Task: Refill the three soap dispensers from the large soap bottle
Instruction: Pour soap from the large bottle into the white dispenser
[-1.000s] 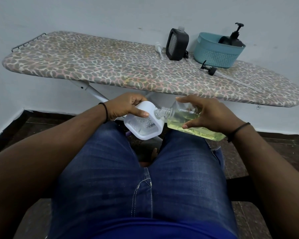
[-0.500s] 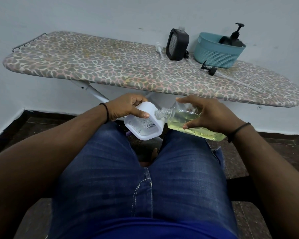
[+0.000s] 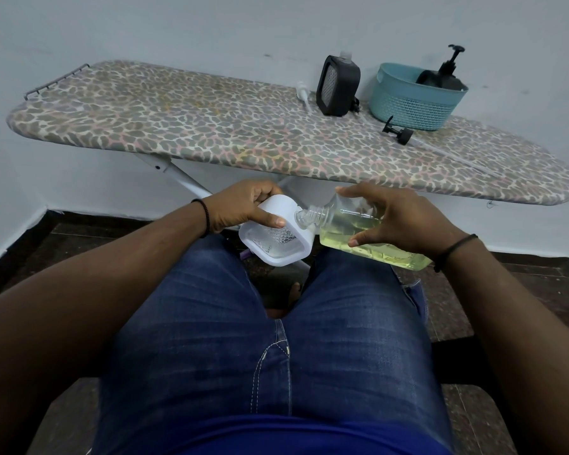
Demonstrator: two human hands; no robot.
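Over my lap, my left hand (image 3: 243, 208) grips a white square soap dispenser (image 3: 276, 241), tilted with its patterned face toward me. My right hand (image 3: 401, 221) holds the large clear soap bottle (image 3: 358, 231) of yellow-green soap, lying nearly flat. The bottle's open threaded neck touches the dispenser's right side. A black square dispenser (image 3: 337, 85) stands uncapped on the ironing board (image 3: 211, 126). Another black dispenser with its pump (image 3: 444, 72) sits in the teal basket (image 3: 411, 100).
A loose black pump head (image 3: 398, 133) lies on the board in front of the basket. A white pump with its tube (image 3: 303, 93) lies left of the black dispenser. The board's white legs stand just beyond my knees. The wall is close behind.
Both hands with the dispenser and the bottle have held almost still; the bottle's neck stays against the dispenser.
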